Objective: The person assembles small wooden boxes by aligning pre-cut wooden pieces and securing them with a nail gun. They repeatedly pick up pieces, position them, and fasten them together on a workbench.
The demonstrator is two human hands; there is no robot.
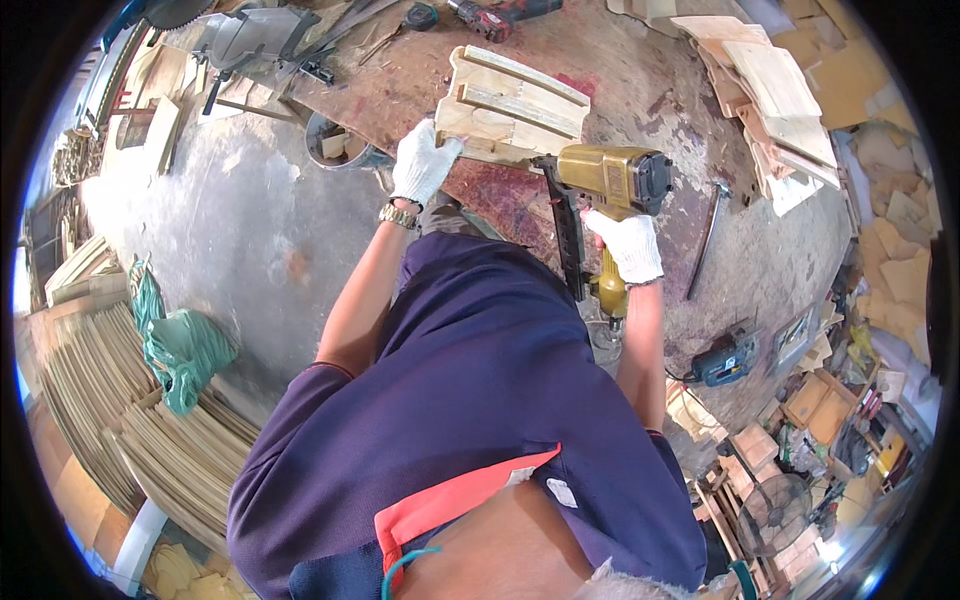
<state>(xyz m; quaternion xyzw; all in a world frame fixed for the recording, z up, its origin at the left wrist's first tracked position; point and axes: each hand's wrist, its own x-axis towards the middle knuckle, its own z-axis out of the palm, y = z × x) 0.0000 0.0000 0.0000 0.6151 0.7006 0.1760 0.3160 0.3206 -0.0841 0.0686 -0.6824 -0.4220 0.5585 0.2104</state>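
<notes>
Your left hand (424, 163), gloved, has its fingers closed on the near left corner of the wooden panel (470, 80), though how far they curl underneath is hidden; your right hand (632, 245), gloved too, is wrapped round the handle of the nail gun (612, 175), and whether a finger rests on the trigger you can't tell from here. The gun's nose sits at the panel's near edge, along the same side as your left fingers, so a nail that deflects off a knot or breaks out of the thin wood could reach them. Because you hold the panel by one corner only, recoil might twist it or knock a strip (520, 112) out of line. The panel lies near the front of the workbench (780, 255), ahead of your body, and a slip toward you could bring the gun with it. Farther out, the metal rod (708, 240) and the blue power tool (727, 357) lie to your right, where a careless swing of the gun might catch them; the stacked boards (770, 95) stand well apart.
</notes>
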